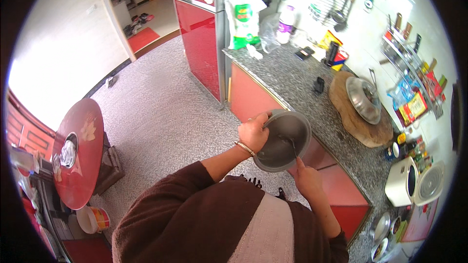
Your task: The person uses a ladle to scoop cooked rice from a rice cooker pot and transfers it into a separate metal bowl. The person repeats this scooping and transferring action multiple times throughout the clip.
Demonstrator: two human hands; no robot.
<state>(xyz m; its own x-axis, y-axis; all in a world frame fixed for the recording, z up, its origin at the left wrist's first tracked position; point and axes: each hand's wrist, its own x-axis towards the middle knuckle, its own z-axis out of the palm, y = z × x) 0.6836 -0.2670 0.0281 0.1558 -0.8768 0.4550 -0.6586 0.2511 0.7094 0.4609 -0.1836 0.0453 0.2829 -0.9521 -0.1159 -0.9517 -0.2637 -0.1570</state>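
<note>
My left hand (254,132) grips the rim of a grey cooking pot (289,131), which is tilted so its inside faces up. My right hand (309,178) holds the handle of a thin dark utensil (294,148) whose far end reaches into the pot; whether it is a spoon or another tool I cannot tell. A little pale matter shows at the pot's bottom. The pot is held in front of my body, beside the front edge of the granite countertop (314,117).
On the counter are a round wooden chopping board (338,113) under a metal bowl (360,98), a white rice cooker (398,182) with its lid up, and a white-and-green bag (242,22). A red refrigerator (201,40) stands ahead; a red round table (87,160) is at left.
</note>
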